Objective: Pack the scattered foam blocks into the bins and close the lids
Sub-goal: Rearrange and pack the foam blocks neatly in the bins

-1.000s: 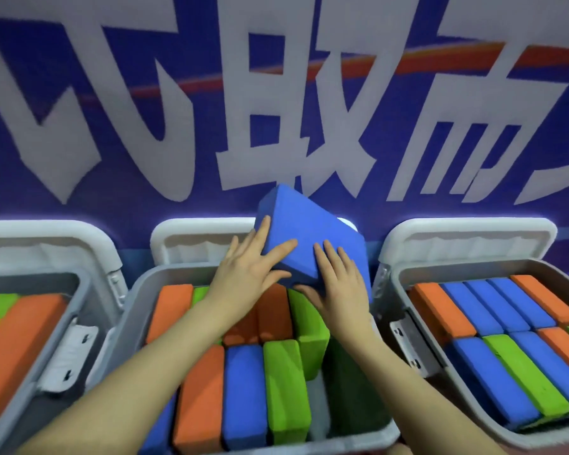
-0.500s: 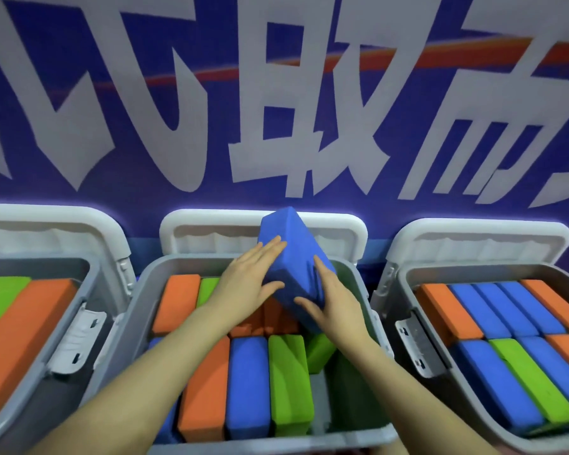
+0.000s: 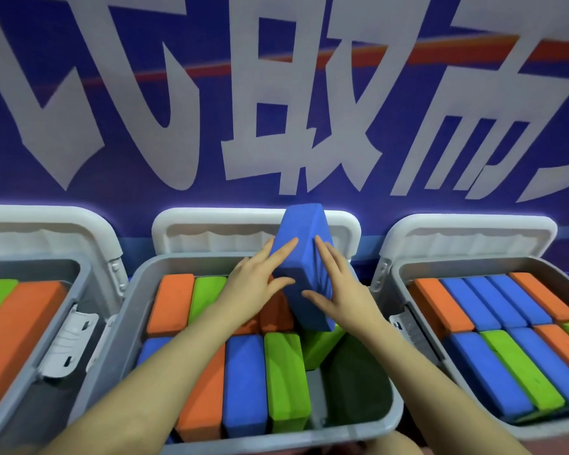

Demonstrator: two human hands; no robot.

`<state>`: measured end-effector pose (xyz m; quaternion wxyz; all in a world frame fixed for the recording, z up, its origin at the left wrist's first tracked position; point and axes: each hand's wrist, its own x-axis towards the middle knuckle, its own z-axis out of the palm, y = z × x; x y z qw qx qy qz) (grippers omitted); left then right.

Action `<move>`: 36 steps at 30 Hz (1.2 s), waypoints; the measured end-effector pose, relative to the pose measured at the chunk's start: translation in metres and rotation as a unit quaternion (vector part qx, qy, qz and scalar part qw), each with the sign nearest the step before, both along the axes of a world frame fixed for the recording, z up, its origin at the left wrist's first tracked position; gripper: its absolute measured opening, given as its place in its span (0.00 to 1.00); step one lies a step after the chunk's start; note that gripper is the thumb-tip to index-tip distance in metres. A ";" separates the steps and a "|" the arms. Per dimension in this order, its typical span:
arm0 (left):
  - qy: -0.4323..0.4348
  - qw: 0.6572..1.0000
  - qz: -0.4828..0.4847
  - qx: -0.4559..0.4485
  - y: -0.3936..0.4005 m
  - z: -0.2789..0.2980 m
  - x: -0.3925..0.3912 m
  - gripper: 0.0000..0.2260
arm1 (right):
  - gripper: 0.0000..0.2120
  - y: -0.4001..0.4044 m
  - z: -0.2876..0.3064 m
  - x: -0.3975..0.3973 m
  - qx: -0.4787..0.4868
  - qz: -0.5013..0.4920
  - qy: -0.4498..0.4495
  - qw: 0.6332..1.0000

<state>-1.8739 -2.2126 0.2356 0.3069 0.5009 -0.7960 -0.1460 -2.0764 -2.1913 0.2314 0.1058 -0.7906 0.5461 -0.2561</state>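
Observation:
A blue foam block point(image 3: 304, 257) stands on end, tilted, over the back right of the middle grey bin point(image 3: 132, 310). My left hand point(image 3: 257, 285) presses flat on its left face and my right hand point(image 3: 340, 292) on its right face, fingers straight, so the block sits between both palms. Its lower end rests among orange point(image 3: 170, 303), green point(image 3: 284, 379) and blue point(image 3: 245, 382) blocks lying in rows in the bin. A tilted green block point(image 3: 321, 348) lies just below it. A dark gap point(image 3: 358, 385) shows at the bin's front right.
The middle bin's white lid point(image 3: 211, 231) stands open against the blue banner wall. A left bin point(image 3: 79, 290) holds green and orange blocks; a right bin point(image 3: 399, 280) is packed with several blocks. Both have open lids and white latches point(image 3: 68, 346).
The blue block has turned from a flat tilt to standing on its end and has come lower into the bin. Both hands shifted onto its two side faces.

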 end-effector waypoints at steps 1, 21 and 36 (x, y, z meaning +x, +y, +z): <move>-0.007 1.000 0.006 -0.014 0.001 0.002 -0.003 0.31 | 0.44 -0.001 0.003 -0.003 0.001 -0.003 0.004 1.000; 0.057 0.991 -0.012 -0.123 0.035 0.019 -0.025 0.27 | 0.39 0.032 0.031 -0.029 0.003 0.050 -0.019 0.999; -0.035 0.979 0.018 -0.202 0.086 -0.014 -0.061 0.23 | 0.36 0.079 0.018 -0.075 0.090 0.058 -0.054 0.993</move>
